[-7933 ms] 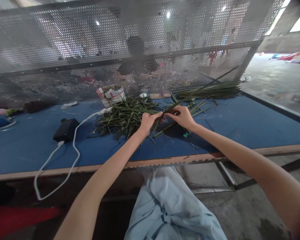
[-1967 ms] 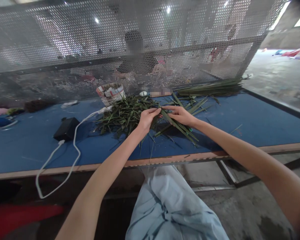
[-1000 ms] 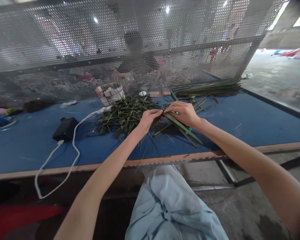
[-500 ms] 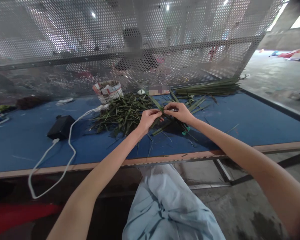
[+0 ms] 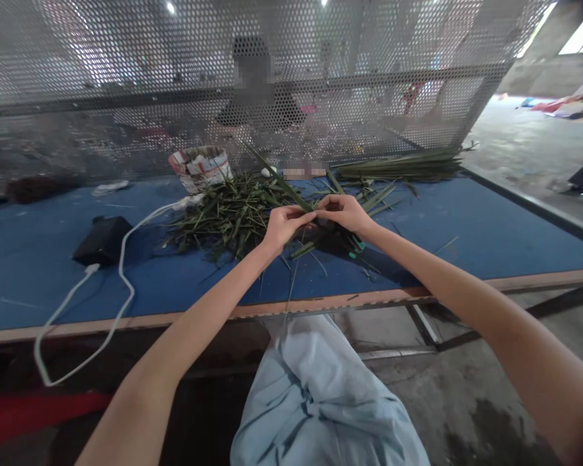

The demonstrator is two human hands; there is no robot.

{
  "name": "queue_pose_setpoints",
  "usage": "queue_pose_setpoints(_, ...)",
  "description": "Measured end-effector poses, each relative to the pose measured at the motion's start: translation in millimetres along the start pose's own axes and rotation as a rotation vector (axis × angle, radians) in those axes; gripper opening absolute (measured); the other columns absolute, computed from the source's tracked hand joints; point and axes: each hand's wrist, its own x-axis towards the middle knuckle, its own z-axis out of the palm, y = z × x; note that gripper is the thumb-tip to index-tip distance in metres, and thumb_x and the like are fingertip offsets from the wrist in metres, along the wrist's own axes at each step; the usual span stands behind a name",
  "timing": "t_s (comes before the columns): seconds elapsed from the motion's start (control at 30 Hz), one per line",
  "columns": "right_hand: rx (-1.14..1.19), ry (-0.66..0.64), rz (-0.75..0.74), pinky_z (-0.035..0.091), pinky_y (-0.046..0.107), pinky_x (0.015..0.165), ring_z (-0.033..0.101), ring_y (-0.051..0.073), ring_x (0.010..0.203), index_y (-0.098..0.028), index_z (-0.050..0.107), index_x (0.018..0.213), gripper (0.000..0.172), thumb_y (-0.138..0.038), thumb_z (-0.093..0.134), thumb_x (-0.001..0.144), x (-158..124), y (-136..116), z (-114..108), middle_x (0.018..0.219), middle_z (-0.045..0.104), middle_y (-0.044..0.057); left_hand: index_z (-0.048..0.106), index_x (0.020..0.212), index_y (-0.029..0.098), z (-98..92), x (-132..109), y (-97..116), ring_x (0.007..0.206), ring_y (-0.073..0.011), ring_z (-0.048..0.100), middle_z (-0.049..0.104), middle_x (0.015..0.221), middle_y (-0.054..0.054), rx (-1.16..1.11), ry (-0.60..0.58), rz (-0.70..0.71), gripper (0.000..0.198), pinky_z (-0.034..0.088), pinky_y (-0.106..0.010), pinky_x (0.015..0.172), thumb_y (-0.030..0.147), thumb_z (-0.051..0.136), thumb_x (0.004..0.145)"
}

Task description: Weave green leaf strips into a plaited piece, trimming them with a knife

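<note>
Swung upward, a long green leaf [image 5: 278,180] was pinched between the half-closed left hand [image 5: 284,228] and right hand [image 5: 342,212], beside a leaf pile [image 5: 226,217] on the table [image 5: 442,259].

Leaf pile [image 5: 218,217] on the worktable [image 5: 515,246]

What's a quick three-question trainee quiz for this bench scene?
1. True or false: the left hand is gripping the white cable.
2. Multiple choice: what sits to the left of the leaf pile on the blue table? A) a black box B) a steel bucket C) a laptop
3. Fill in: the long bundle of leaves lies beyond the ____ hand.

Key: 1. False 2. A 3. right
</note>
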Motion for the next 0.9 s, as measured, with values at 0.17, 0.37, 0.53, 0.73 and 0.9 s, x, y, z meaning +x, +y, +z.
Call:
queue_pose_setpoints(0.17, 0.043, -0.029, 0.051, 0.04, 0.027, 0.059, 0.049, 0.01, 0.061, -0.015, 0.063, 0.073, 0.03, -0.042, 0.074, 0.069, -1.6, -1.9, -1.8, 0.068, 0.059, 0.001, 0.069, 0.085, 0.013, -1.2, 3.7, -4.1, 0.068, -0.0186, 0.071, 0.074, 0.08, -0.008, -0.05, -0.078, -0.029, 0.035, 0.058, -0.032, 0.07, 0.043, 0.079, 0.069)
queue_pose_setpoints(0.37, 0.067, 0.029, 0.102, 0.04, 0.025, 0.058, 0.051, 0.011, 0.065, -0.015, 0.069, 0.078, 0.036, -0.05, 0.072, 0.071, 0.1, -1.6, -3.7, 0.073, 0.061, 0.003, 0.066, 0.086, 0.012, -0.8, 6.3, -5.9, 0.071, -0.0204, 0.072, 0.073, 0.08, -0.009, -0.067, -0.122, -0.009, 0.032, 0.057, -0.031, 0.069, 0.041, 0.074, 0.075)
queue_pose_setpoints(0.53, -0.015, 0.18, -0.07, 0.039, 0.026, 0.054, 0.046, 0.011, 0.056, -0.018, 0.065, 0.078, 0.039, -0.058, 0.063, 0.079, -5.0, -9.9, 2.5, 0.061, 0.051, -0.001, 0.065, 0.076, 0.011, 2.1, 5.0, -2.4, 0.067, -0.0197, 0.071, 0.07, 0.068, -0.006, -0.077, -0.063, -0.047, 0.022, 0.056, -0.032, 0.068, 0.032, 0.073, 0.075)
queue_pose_setpoints(0.73, -0.105, -0.094, -0.123, 0.039, 0.027, 0.052, 0.047, 0.012, 0.052, -0.02, 0.06, 0.115, 0.047, -0.053, 0.063, 0.082, -16.7, -19.8, 14.1, 0.06, 0.054, -0.003, 0.068, 0.072, 0.013, -0.1, 2.4, -7.5, 0.065, -0.0191, 0.069, 0.07, 0.066, -0.004, 0.041, -0.108, 0.074, 0.006, 0.055, -0.03, 0.065, 0.017, 0.063, 0.071)
queue_pose_setpoints(0.9, -0.072, -0.132, -0.13, 0.042, 0.026, 0.057, 0.054, 0.013, 0.061, -0.02, 0.057, 0.086, 0.034, -0.051, 0.067, 0.078, -16.6, -14.8, 20.7, 0.068, 0.059, 0.0, 0.065, 0.066, 0.014, -1.0, -1.7, -7.7, 0.06, -0.0176, 0.065, 0.064, 0.059, -0.002, 0.263, -0.081, 0.209, 0.01, 0.051, -0.026, 0.06, 0.01, 0.057, 0.069)
